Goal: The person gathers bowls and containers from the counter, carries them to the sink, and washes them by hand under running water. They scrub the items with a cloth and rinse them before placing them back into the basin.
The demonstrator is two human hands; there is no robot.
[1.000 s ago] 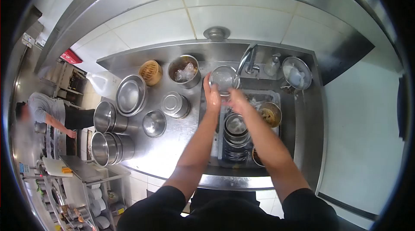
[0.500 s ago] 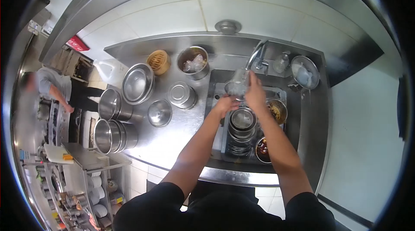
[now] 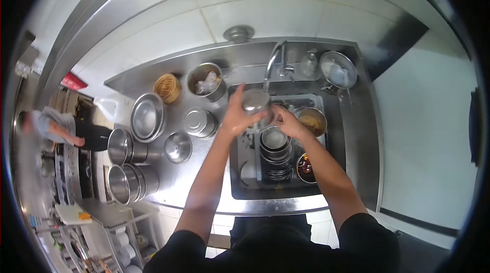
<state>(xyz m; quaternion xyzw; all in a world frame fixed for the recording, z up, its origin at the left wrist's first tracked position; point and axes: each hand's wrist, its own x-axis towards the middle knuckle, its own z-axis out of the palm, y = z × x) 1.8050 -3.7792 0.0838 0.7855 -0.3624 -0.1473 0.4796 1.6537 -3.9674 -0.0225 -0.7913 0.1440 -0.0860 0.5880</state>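
A stainless steel pot is held over the sink, just below the tap. My left hand wraps its left side, thumb across the lower part and fingers stretched along the wall. On the lower right side, my right hand grips the pot with bent fingers, some hidden behind it. Under the hands, a stack of metal bowls stands in the sink. Beside my right wrist is a metal bowl with yellowish liquid; nearer me sits a bowl with dark red residue.
On the left counter are a lidded pot, a metal lid, a bamboo steamer, a pot with a plastic bag, wide bowls and stacked pots. A strainer lies back right. Another person stands far left.
The view has shifted, moving the scene left. The pot, blurred near the tap before, is now clearer and lower. My left hand has risen to its left side; my right hand has dropped lower.
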